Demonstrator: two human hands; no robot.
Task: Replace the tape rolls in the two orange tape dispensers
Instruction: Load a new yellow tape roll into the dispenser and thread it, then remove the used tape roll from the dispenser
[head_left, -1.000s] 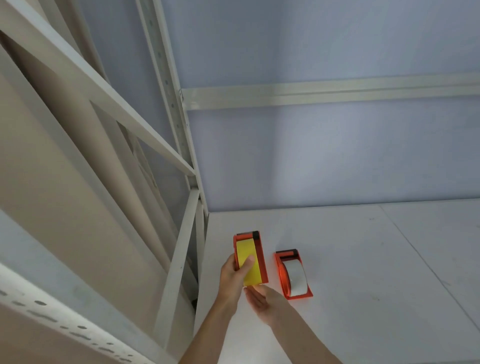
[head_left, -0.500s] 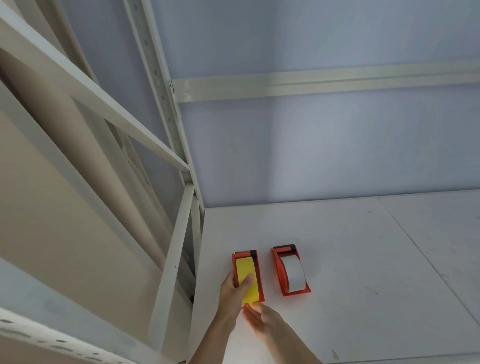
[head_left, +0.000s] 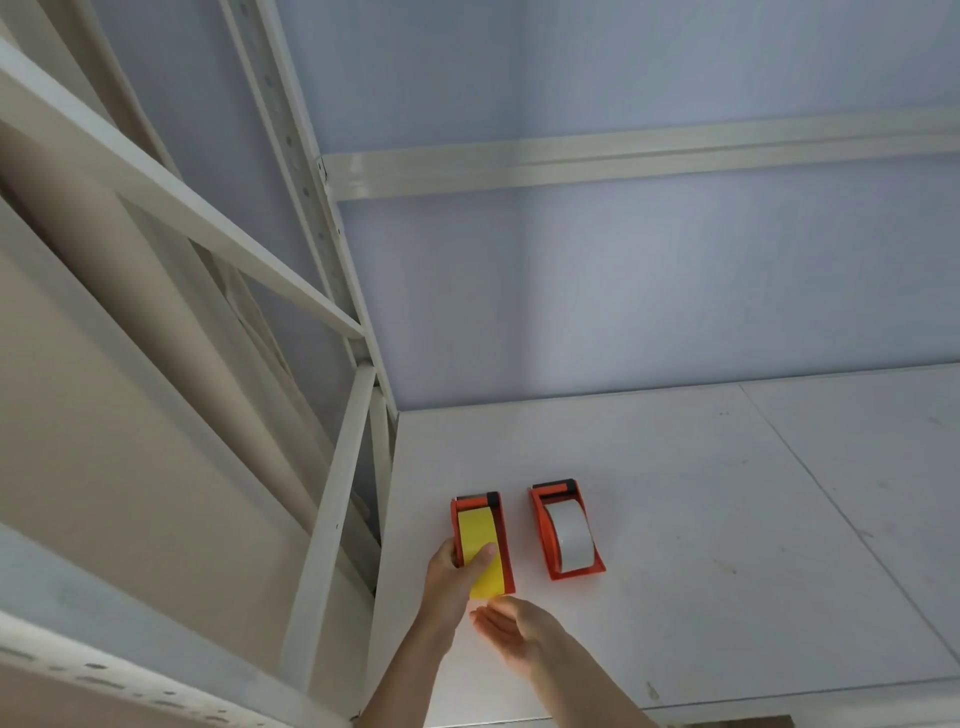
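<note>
1. While the left hand grips the left orange dispenser, its thumb lies across the yellow tape roll seated in that dispenser.
2. Compared with a second ago, this dispenser now appears to sit flat on the shelf, near the shelf's left edge; earlier it appeared raised slightly between both hands.
3. The right hand lies palm up and open just below the dispenser's near end, holding nothing. It cupped the dispenser's near end before; now it is apart from it or at most brushes it with the fingertips.
4. The second orange dispenser stands just beside the first, to its right, untouched, carrying a pale grey tape roll.
5. A loose end of yellow tape extends past the roll toward the near end of the left dispenser; whether it is threaded under the black cutter bar at the far end cannot be told.
6. Judgement: the setting-down and the freed right hand suggest that work on the left dispenser is closing, or that a roll is about to be lifted out. Which of the two rolls are old and which are new cannot be told here.
7. The white rack upright stands close to the left of the working area.
</note>
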